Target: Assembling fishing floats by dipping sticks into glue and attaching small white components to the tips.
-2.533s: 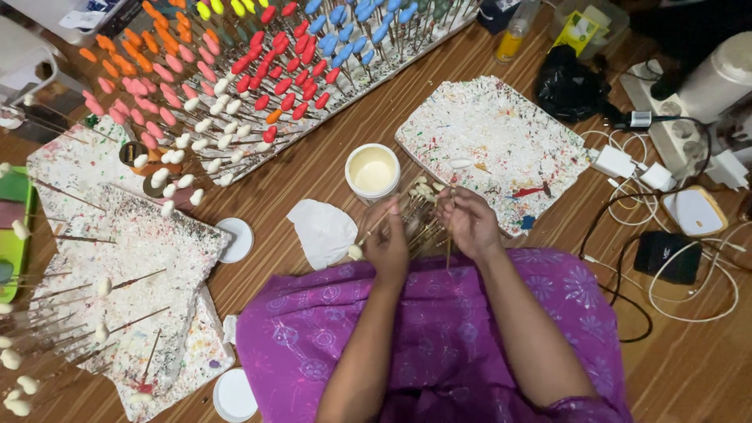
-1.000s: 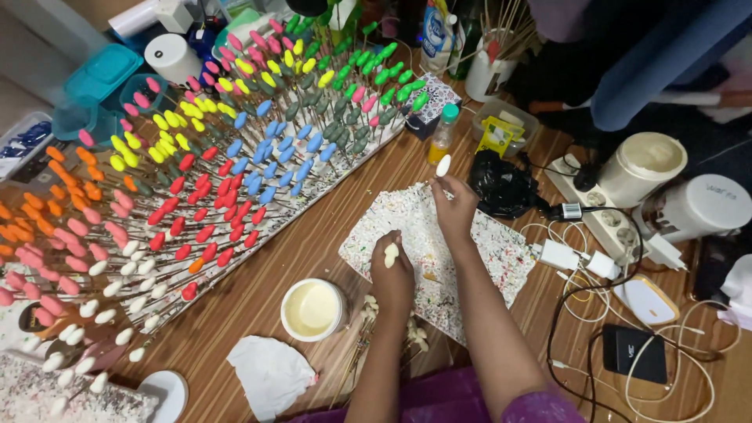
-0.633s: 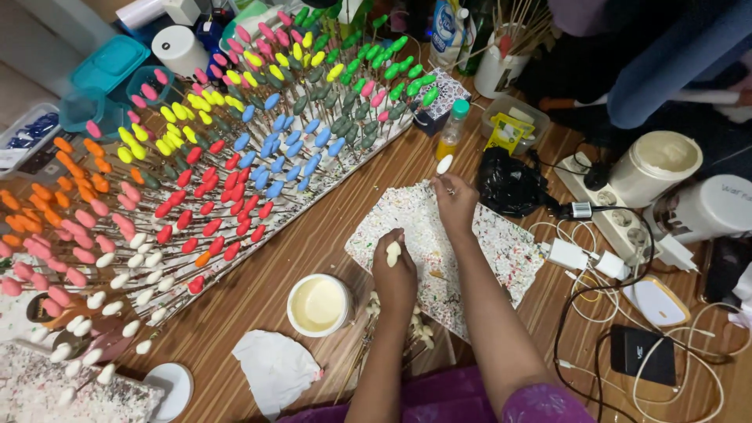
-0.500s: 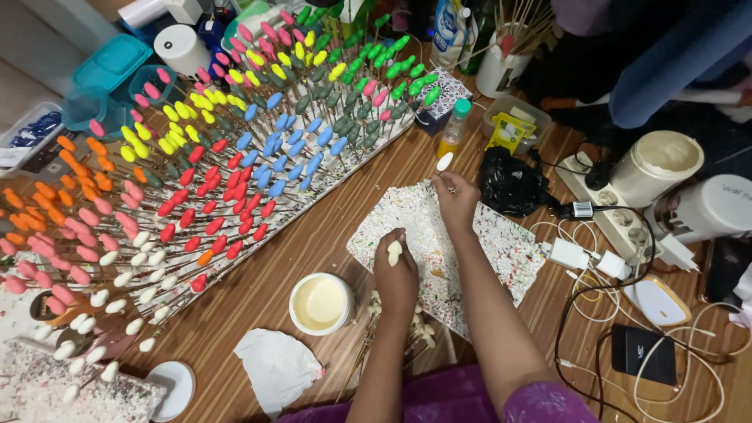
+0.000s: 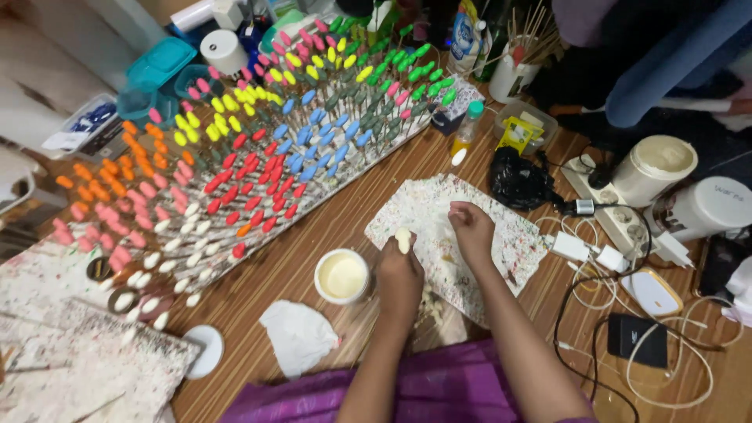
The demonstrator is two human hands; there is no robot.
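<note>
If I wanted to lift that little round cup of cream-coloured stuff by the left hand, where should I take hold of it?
Probably by the outer wall of the cream cup, from above, with fingers on opposite sides of its round rim. It stands upright and open-topped, so a tilt might spill it. Its left side faces bare table; the left hand crowds its right side and the crumpled white tissue lies just below.

Both hands placed on board [image 5: 439,211]; cup [image 5: 342,276] just left of left hand [image 5: 399,274]; stick rack [image 5: 258,149] behind, cables [image 5: 627,313] to right.
</note>
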